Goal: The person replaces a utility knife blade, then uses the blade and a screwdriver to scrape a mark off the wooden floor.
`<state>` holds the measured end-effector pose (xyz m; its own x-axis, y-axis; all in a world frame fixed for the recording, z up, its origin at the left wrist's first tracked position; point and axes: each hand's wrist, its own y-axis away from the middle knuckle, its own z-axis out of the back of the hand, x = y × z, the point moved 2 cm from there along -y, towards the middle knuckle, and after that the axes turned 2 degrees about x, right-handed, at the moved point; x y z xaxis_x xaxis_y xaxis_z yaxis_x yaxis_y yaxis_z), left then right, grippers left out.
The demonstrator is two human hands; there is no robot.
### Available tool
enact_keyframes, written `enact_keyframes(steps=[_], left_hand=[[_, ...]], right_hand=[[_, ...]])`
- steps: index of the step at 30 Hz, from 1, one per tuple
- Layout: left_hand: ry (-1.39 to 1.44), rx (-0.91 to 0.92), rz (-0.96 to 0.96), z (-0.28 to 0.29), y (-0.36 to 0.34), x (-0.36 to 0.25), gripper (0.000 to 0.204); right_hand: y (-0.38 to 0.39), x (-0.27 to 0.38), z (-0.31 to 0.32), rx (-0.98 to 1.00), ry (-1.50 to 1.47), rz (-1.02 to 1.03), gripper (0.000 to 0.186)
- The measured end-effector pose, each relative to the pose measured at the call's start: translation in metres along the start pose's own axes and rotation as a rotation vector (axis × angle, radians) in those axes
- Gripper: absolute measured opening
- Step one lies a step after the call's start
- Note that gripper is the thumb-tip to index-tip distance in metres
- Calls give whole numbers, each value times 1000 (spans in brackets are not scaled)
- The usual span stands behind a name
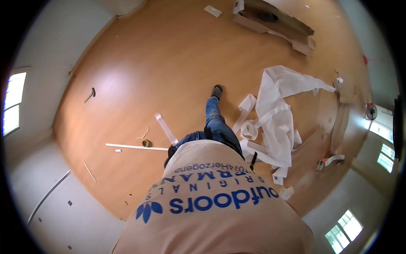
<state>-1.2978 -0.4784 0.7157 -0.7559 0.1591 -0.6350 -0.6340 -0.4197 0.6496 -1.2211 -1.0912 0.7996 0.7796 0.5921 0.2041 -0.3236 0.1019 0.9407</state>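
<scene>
Neither of my hands shows; my shirt (220, 182) and body hide the area around them. One jeans-clad leg (215, 116) reaches forward, ending in a dark shoe (217, 91). Beside my right hip a slim black object (253, 161) sticks out; whether a hand holds it is hidden. By my left hip lie a long white strip (135, 147), a roll of tape (146, 143) and a flat pale strip (165, 128). To my right spreads a large crumpled white sheet (275, 122), with a curled white band (249, 129) next to it.
A hammer (90, 95) lies on the wood-toned floor (160, 63) at the left. Far ahead are an opened cardboard box (270, 25) and a small white plate (212, 11). Long brown cardboard (339, 122) and a fan (371, 111) stand toward the right wall.
</scene>
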Motion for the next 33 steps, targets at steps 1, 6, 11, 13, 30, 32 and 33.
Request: enact_keyframes(steps=[1,6,11,13,30,32,33], left_hand=[[-21,12,27,0,-2,-11,32],[-54,77,192,13,11,-58,32],[-87,76,213,53,-32,-125,31],[-137,54,149,79,-64,-154,31],[-307,266,-69,191,-571,-460,35],[-300,191,-220,176,-591,-483,38],[-545,44,-290,151,-592,-528,33]], right_hand=[[-6,26,5,21,17,-9,34],[-25,168,50,78,138,-2,35],[-88,377,77,190,31,101,36],[-109,502,62,311,-271,23,27],[-283,978,-39,282,860,989,24],[-297,1022,-39,291,851,1099,24],[-309,1019,-23,259,918,1030,25]])
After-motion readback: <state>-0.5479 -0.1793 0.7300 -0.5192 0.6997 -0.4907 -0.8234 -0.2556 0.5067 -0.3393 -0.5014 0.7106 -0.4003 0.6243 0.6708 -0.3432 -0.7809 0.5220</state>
